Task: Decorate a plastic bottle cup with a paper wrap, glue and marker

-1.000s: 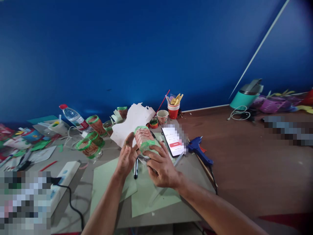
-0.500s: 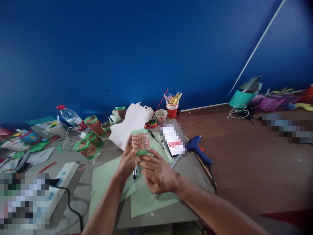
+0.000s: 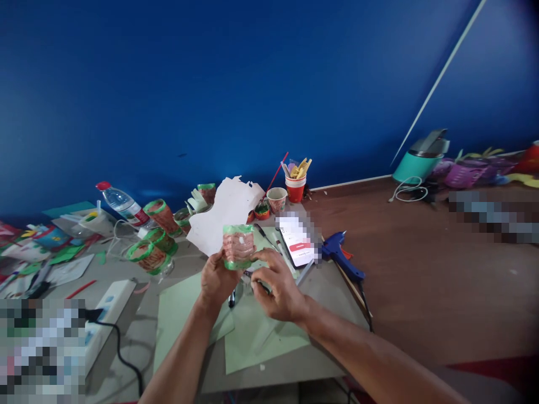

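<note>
A small cup (image 3: 238,246) wrapped in reddish paper with green bands at top and bottom stands upright between my hands, above the low table. My left hand (image 3: 215,279) grips its left side and base, fingers curled round it. My right hand (image 3: 278,286) touches its right lower edge with thumb and fingertips pinched on it. Beneath my hands lie pale green paper sheets (image 3: 252,336) and a black pen (image 3: 231,297).
Similar green-rimmed cups (image 3: 149,255) and a water bottle (image 3: 122,203) lie at left. White cut paper (image 3: 223,213), a phone (image 3: 300,242), a blue glue gun (image 3: 339,255) and a red cup of tools (image 3: 296,188) sit behind. A power strip (image 3: 112,303) lies at front left.
The cup went from lying tilted on its side to standing upright and slightly lifted between both hands. My right hand shifted from covering its lower part to pinching its right edge.
</note>
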A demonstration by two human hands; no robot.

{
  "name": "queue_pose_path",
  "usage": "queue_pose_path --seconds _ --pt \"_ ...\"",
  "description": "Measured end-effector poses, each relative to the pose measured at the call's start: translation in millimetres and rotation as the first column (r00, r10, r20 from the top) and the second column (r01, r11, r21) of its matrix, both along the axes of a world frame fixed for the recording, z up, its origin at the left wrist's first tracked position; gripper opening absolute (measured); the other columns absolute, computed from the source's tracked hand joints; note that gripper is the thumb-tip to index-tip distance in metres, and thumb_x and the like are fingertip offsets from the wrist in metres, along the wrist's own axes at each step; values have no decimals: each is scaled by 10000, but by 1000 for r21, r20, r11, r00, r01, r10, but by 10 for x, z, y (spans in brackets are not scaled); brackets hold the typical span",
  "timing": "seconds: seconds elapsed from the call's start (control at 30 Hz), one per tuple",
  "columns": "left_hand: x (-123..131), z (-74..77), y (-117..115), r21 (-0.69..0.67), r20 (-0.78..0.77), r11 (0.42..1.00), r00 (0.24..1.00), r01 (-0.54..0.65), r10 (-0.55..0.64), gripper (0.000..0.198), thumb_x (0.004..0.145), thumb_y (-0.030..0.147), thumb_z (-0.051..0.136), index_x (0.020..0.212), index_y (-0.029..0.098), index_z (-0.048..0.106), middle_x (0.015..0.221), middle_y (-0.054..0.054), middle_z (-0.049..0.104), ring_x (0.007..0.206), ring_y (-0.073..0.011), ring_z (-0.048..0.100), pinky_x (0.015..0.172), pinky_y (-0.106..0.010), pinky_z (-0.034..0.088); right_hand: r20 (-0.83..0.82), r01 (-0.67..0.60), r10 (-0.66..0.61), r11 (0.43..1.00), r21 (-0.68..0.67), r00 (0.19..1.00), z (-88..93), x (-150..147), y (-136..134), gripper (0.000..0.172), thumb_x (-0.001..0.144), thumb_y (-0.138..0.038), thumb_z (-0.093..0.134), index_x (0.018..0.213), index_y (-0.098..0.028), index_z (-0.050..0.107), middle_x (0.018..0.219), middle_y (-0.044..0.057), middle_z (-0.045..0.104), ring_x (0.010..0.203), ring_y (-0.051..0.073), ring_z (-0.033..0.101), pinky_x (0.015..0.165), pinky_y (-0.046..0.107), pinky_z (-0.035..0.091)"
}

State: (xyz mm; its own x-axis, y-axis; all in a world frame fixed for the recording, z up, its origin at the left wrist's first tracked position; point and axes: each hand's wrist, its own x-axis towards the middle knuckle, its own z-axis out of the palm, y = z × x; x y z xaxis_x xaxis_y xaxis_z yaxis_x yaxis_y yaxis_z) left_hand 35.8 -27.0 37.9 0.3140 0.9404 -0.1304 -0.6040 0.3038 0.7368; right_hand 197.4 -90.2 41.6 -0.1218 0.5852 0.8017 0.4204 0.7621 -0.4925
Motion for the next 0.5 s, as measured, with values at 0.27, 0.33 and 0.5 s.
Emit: queue_pose_path --seconds 0.27,0.33,0.5 --pt "71 -25 0 -17 30 999 999 -40 41 220 774 265 535 906 165 680 911 -61 736 982 -258 652 927 -440 475 -34 -2 1 999 -35 999 -54 -5 -8 129 752 -94 543 816 -206 549 1141 129 507 1056 252 523 875 436 480" --pt "67 -59 25 27 24 998 998 -59 59 211 792 214 538 953 185 673 945 -39 734 983 -231 653 936 -416 471 -40 3 -4 1000 -26 999 -45 0 -8 129 754 -92 545 817 -205 550 1154 128 505 1069 253 523 890 438 474" --pt "46 -67 -5 135 -84 991 996 -11 22 393 846 510 515 1068 214 649 1103 -67 697 1120 -282 592 968 -465 441 -30 -16 16 1000 -2 999 -21 -2 9 135 758 -75 532 802 -202 545 1132 125 526 1077 252 526 893 434 472"
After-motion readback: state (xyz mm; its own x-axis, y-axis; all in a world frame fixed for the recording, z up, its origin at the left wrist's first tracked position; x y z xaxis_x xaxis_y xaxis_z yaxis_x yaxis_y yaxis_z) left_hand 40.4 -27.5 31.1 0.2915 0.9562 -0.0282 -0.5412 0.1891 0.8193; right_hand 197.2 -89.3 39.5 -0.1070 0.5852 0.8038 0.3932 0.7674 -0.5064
